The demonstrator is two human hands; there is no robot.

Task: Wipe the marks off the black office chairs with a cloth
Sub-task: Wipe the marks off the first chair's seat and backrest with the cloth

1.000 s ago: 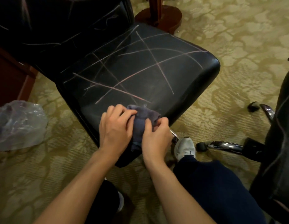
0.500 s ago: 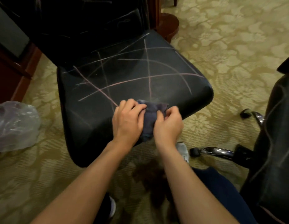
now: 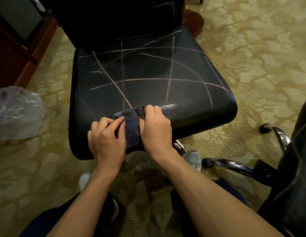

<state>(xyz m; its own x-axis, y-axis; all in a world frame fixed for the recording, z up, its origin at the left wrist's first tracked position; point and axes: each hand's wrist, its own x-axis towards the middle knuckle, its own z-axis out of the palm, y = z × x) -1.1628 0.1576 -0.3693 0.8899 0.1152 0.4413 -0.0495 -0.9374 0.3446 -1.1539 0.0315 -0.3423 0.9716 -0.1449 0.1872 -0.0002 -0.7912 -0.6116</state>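
A black office chair seat [image 3: 148, 86] fills the middle of the view, crossed by several pink and pale chalk-like lines. Its backrest [image 3: 114, 17] also carries faint marks. A dark blue cloth [image 3: 131, 127] lies bunched on the seat's front edge. My left hand [image 3: 106, 139] pinches the cloth's left side with curled fingers. My right hand [image 3: 155, 127] grips its right side, knuckles up. A strip of seat [image 3: 174, 110] just right of my right hand looks shiny.
A second black chair [image 3: 296, 168] with marks stands at the right edge, its chrome legs and casters [image 3: 234, 165] on the patterned carpet. A crumpled clear plastic bag [image 3: 17, 112] lies left. Dark wooden furniture [image 3: 15, 53] stands at back left, a round wooden base [image 3: 194, 21] behind the seat.
The view has swung so the seat now faces me squarely. Both hands stay on the cloth at the front edge; my left hand has slid lower and the cloth is stretched between them.
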